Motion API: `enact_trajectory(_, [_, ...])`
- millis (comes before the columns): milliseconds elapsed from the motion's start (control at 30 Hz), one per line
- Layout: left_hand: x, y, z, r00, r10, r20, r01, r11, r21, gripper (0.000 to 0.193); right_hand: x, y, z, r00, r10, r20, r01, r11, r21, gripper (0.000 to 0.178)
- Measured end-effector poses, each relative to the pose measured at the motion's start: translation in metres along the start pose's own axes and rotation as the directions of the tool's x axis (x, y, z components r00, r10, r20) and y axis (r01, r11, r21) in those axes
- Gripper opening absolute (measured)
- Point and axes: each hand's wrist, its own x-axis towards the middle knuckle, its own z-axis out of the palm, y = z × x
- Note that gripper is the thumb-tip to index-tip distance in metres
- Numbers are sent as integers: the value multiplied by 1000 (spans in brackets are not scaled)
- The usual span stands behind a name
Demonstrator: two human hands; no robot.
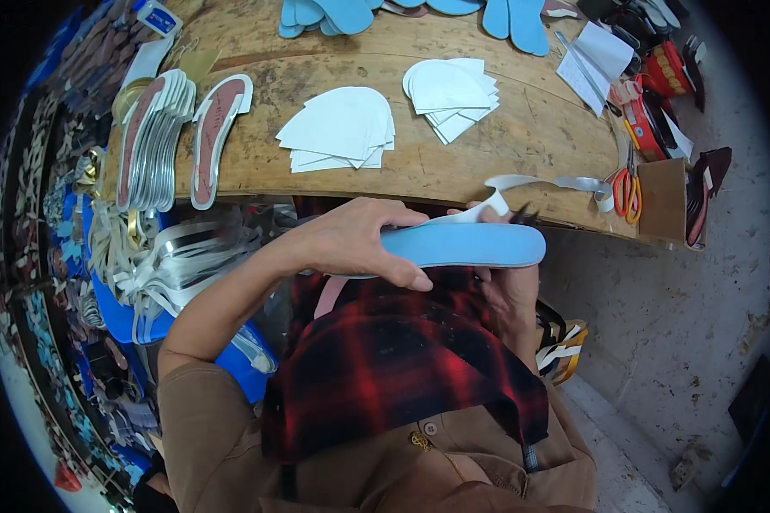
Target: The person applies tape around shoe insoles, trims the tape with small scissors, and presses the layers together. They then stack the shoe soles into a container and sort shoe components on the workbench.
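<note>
The left hand is clamped on the left end of a light-blue insole, near the wooden table; the right hand, partly hidden, holds it from below. A white strip curls behind.

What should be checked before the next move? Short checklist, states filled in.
1. Left hand has the blue insole: ok, thumb on the near side.
2. Right hand has a firm grip: cannot tell, the insole hides part of it.
3. White strip fixed to the insole: cannot tell, it disappears behind the upper edge.
4. Orange-handled scissors away from both hands: ok, at the right end of the wooden table.
5. White half-round pieces squared up: not ok, both piles are fanned unevenly.
</note>
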Motion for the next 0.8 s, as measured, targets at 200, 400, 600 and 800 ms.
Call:
enact_trajectory(200, [20,-29,29,995,54,-89,-84,922,-377,70,-6,-4,14,983,-67,-171,11,951,-310,60])
enact_trajectory(400, [33,-20,42,975,65,-212,-173,821,-545,60,18,-6,27,989,-146,-27,148,984,101,56])
enact_trajectory(600, [26,-43,55,973,140,-186,-210,870,-446,79,43,-12,-13,983,-170,-65,139,932,-335,33])
enact_trajectory(800, [45,-51,78,798,263,-543,-191,964,186,70,33,9,7,929,-84,-360,166,965,204,28])
